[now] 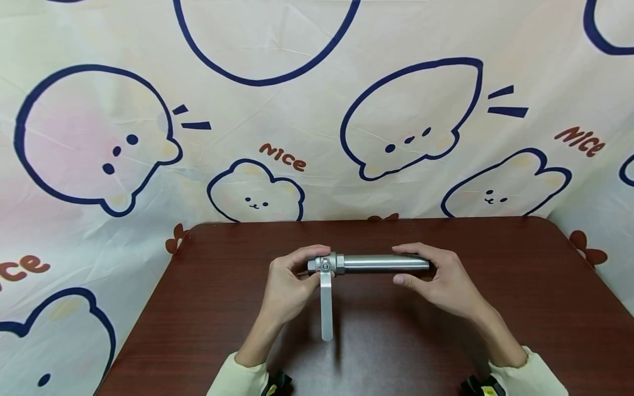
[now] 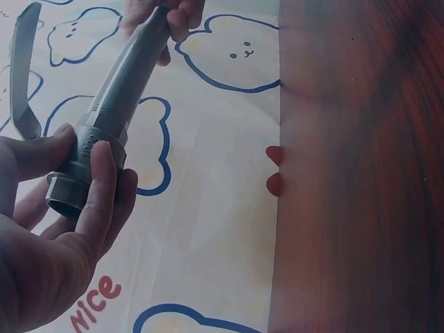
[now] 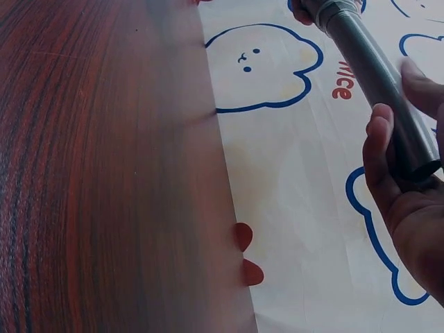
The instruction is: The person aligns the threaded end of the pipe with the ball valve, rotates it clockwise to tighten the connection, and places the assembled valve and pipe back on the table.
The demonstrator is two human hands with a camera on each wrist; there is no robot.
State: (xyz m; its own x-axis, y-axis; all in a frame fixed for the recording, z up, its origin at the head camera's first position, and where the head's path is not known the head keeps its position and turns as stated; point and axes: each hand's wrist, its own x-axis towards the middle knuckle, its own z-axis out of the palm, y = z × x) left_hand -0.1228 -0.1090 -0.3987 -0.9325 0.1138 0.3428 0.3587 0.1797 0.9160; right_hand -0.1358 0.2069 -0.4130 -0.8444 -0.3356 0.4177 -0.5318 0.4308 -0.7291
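Observation:
Held level above the table in the head view is a steel ball valve (image 1: 325, 265) joined to a straight metal pipe (image 1: 376, 263). My left hand (image 1: 292, 286) grips the valve body, thumb and fingers on opposite sides. The valve's flat lever handle (image 1: 326, 313) points back toward me. At the pipe's free right end, my right hand (image 1: 443, 280) curls around it. The left wrist view shows the hollow threaded end (image 2: 67, 194) of the valve between the fingers. In the right wrist view the pipe's end (image 3: 424, 168) lies over the palm.
A dark red-brown wooden table (image 1: 223, 330) spreads beneath both hands, with shadows on it. Behind and beside it hangs a pale cloth (image 1: 322, 110) printed with blue-outlined cartoon animals. Dark wrist devices (image 1: 482, 386) sit at the pale sleeves (image 1: 527, 377).

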